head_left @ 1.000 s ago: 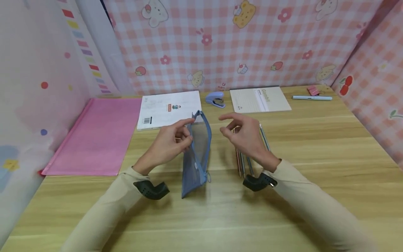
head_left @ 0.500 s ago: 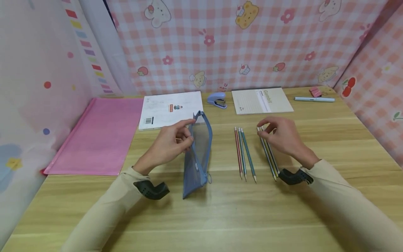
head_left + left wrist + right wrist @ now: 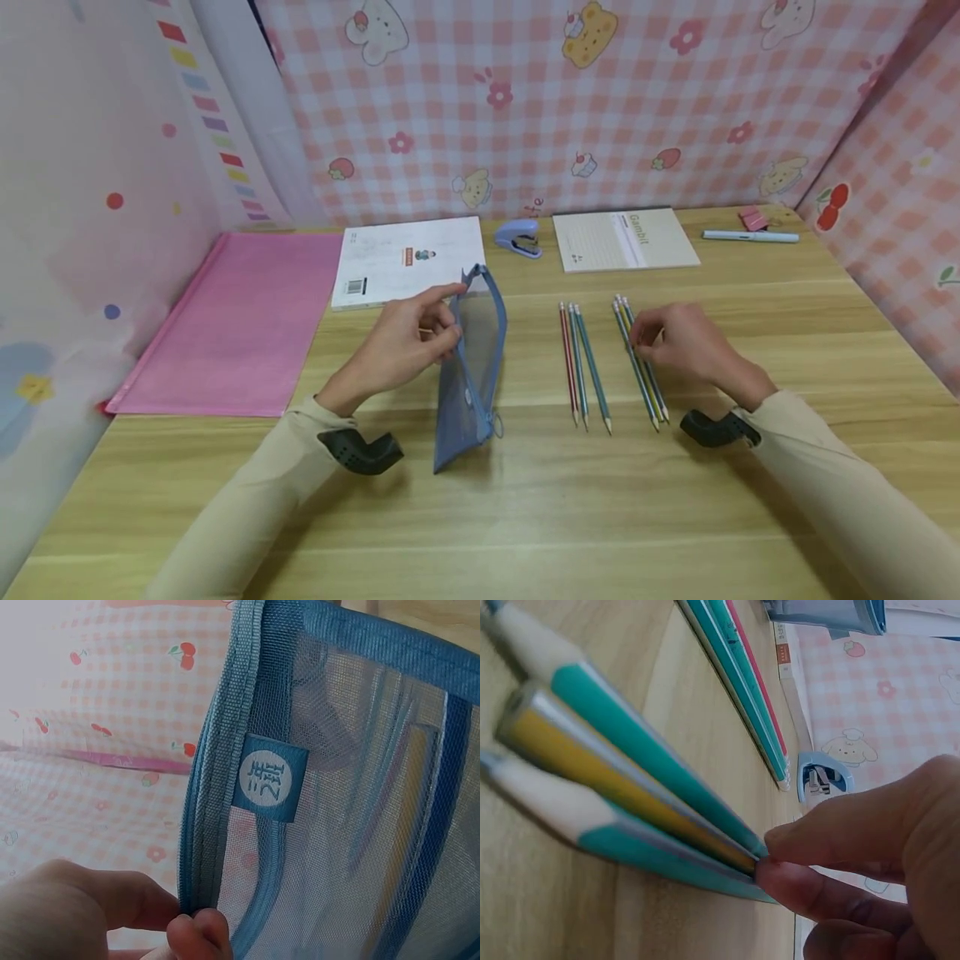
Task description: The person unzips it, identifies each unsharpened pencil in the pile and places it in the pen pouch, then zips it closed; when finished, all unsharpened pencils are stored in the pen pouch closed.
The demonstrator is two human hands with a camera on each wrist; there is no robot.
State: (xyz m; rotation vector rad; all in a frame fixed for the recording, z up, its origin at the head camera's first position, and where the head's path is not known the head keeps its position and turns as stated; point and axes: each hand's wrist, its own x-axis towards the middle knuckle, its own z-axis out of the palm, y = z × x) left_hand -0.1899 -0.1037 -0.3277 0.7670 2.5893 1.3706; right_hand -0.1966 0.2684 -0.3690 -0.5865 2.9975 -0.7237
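My left hand (image 3: 408, 342) pinches the upper edge of a blue mesh zip pencil case (image 3: 465, 400), which stands on its edge with its mouth open. In the left wrist view, thumb and finger grip the case's zip edge beside a small label (image 3: 270, 778). My right hand (image 3: 686, 337) is over the right group of pencils. Seen from the right wrist, its thumb and finger pinch the yellow pencil (image 3: 615, 765), lying between two green pencils (image 3: 645, 742). Left of that group lies another set of pencils (image 3: 588, 367), red and green, points toward me.
At the back lie a white book (image 3: 405, 258), a purple stapler (image 3: 519, 238), a notepad (image 3: 626, 240), a light blue pen (image 3: 750, 237) and a pink binder clip (image 3: 753, 218). A pink folder (image 3: 232, 325) lies at the left. Patterned walls enclose the wooden table.
My right hand has moved right, away from the left pencils to the right group, then slid along it from the eraser ends toward the middle. The left hand keeps holding the pencil case.
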